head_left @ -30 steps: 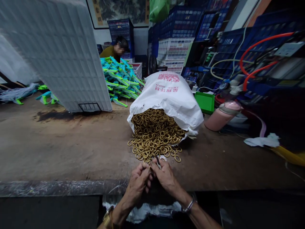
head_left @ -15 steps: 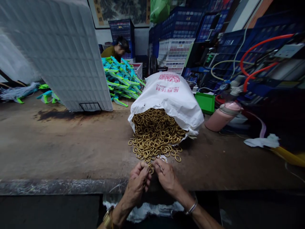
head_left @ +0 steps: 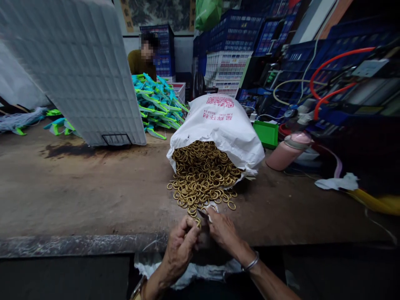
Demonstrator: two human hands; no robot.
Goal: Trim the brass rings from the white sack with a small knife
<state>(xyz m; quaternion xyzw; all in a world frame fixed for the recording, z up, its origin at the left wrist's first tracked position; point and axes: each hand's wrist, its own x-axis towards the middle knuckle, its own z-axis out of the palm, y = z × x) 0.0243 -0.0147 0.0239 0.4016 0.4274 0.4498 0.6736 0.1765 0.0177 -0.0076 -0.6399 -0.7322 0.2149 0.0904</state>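
Brass-coloured rings [head_left: 200,189] spill from the mouth of a white woven sack [head_left: 223,121] onto the worktable [head_left: 103,200]. At the front of this pile, my left hand [head_left: 183,237] pinches a brass ring [head_left: 198,223] between thumb and fingertips. Just right of it, my right hand [head_left: 224,229] is closed around a small dark pointed blade [head_left: 202,214], whose tip points left towards the rings. Its handle is hidden in the fingers. A small whitish scrap [head_left: 213,206] lies by the right fingertips.
A pale ribbed panel [head_left: 90,75] stands on the left, beside a heap of teal and green pieces [head_left: 158,104]. Another person [head_left: 142,58] sits behind it. On the right are a green tray [head_left: 265,133], a pink bottle [head_left: 287,152] and red hoses [head_left: 318,79]. Stacked crates [head_left: 229,64] fill the back.
My hands have moved slightly apart; the dark blade now shows in my right hand, and the ring in my left is more exposed. The person behind has raised their head.
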